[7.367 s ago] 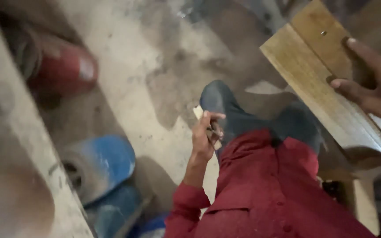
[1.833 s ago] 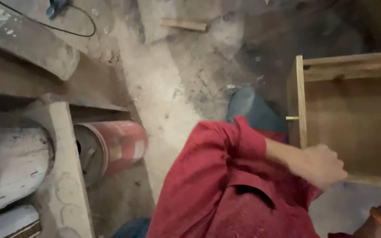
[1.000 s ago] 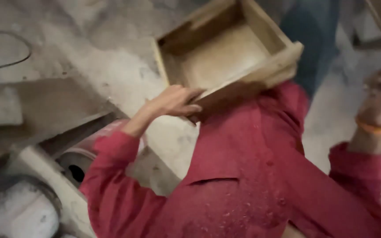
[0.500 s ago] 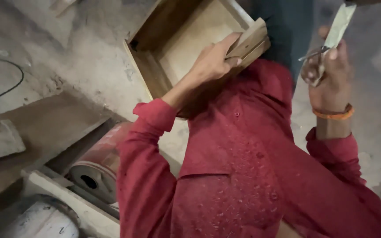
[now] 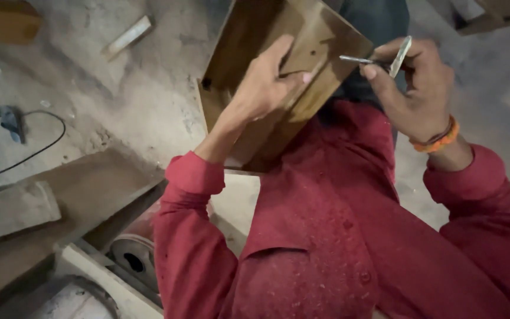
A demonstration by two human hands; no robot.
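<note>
Left hand (image 5: 264, 88) grips the wooden box (image 5: 278, 65); right hand (image 5: 414, 88) pinches what looks like metal pliers (image 5: 379, 59).

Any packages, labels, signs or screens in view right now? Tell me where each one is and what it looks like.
None in view: no package, label, sign or screen.
Wooden box: top centre, brown, open, held by the left hand.
Right hand: upper right, holds a thin metal tool.

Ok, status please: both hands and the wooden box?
Left hand grips wooden box by its side wall. Right hand pinches thin metal tool at box edge. Nothing between them.
</note>
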